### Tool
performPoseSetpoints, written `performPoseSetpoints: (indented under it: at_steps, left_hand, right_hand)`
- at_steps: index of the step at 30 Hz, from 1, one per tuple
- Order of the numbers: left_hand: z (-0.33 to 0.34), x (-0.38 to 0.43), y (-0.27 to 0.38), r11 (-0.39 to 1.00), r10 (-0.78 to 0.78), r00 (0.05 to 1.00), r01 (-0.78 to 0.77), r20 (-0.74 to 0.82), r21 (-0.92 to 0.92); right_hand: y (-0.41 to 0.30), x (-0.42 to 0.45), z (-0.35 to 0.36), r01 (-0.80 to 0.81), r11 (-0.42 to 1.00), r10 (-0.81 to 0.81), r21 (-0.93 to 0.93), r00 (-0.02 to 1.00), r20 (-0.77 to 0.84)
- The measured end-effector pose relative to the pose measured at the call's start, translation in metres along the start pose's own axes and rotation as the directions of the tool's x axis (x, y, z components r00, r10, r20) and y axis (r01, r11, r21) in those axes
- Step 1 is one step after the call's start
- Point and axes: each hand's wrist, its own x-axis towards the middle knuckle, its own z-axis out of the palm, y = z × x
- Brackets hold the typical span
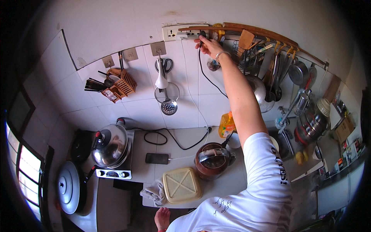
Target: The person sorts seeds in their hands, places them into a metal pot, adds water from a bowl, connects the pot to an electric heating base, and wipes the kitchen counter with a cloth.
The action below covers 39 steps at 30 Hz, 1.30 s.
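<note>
My right hand (209, 46) is raised to the wall, its thumb and fingers around a black power plug (202, 34) at the right end of the wall socket strip (169, 32). A black cord (206, 76) hangs down from that plug. Left of it, a white charger (181, 36) sits in the strip, and its cable runs down to a phone (156, 158) on the counter. My left hand (162, 218) is low at the bottom edge, near the counter's front, with nothing seen in it. A dark brown electric kettle (213, 161) stands on the counter, with a black cord at its back.
A lidded steel wok (111, 145) stands on a cooktop (113, 173) at left. A beige woven-top basket (182, 185) and a grey cloth (153, 192) lie near the front edge. Utensils hang along the wall rail, with an orange soap bottle (226, 126) and a sink (282, 143) below.
</note>
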Motion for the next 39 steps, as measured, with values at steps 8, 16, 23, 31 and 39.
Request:
performPoseSetpoints:
  at_steps: [8,16,23,31,39]
  left_hand:
    - [0.008,0.011,-0.018,0.988,0.125,0.94,-0.089,-0.318,0.128]
    - [0.01,0.021,-0.018,0.982,0.137,0.925,-0.08,-0.353,0.171]
    - [-0.039,0.046,-0.015,0.988,0.108,0.971,-0.081,-0.211,0.13]
    - [-0.023,0.054,-0.006,0.987,0.09,0.973,-0.058,-0.214,0.149]
    - [-0.032,0.064,0.006,0.985,0.057,0.983,-0.026,-0.176,0.173]
  right_hand:
    - [0.013,0.003,-0.007,0.081,0.989,-0.083,0.124,0.996,0.014]
    - [0.005,0.002,-0.004,0.071,0.997,-0.07,0.017,0.997,-0.015]
    - [-0.003,0.008,0.014,0.076,0.994,-0.086,-0.073,0.986,-0.143]
    - [-0.006,0.007,0.015,0.018,0.973,-0.052,-0.228,0.988,-0.143]
    - [0.015,0.011,0.017,0.16,0.975,-0.179,-0.156,0.977,-0.116]
